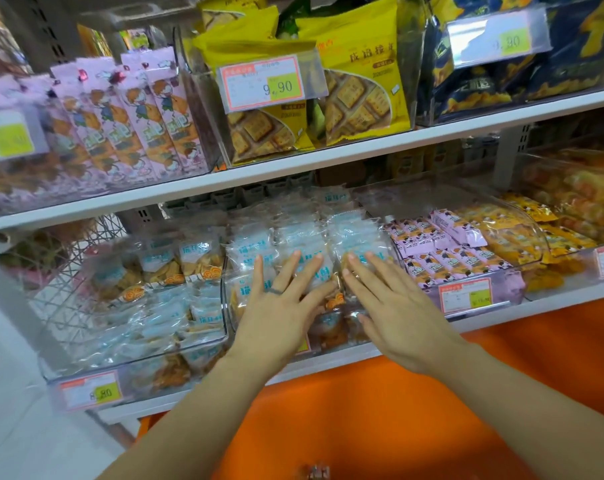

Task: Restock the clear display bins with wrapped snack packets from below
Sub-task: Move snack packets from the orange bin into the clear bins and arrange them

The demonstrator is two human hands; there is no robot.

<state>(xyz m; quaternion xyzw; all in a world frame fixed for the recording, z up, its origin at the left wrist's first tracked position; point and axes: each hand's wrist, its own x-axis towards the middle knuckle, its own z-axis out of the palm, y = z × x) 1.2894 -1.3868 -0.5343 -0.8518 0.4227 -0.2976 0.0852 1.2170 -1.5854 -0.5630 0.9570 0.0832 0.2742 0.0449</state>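
1. The left hand (279, 306) and right hand (397, 310) lie side by side, palms down, fingers straight and spread. Neither pinches or curls round anything.
2. Both rest on the snack packets (304, 237), clear wrappers with pale blue labels, heaped in the middle bin (228, 306) on the lower shelf (501, 315). The fingertips reach toward the back of the heap; the wrists hang over the bin's front edge.
3. Flat, spread hands suit pressing and levelling. My reading is that the packets are being patted down and pushed back so the slippery heap settles below the rim instead of spilling over the front.
4. The bin looks well filled, so this step seems close to done.
5. The left-hand bin (86, 375), at the shelf's left end, holds similar packets lying looser and lower, so it may want topping up.
6. The pink packets (442, 251) in the bin to the right stand in tidy rows.
7. Below the shelf's front edge is an orange panel (397, 410); no spare stock shows there.
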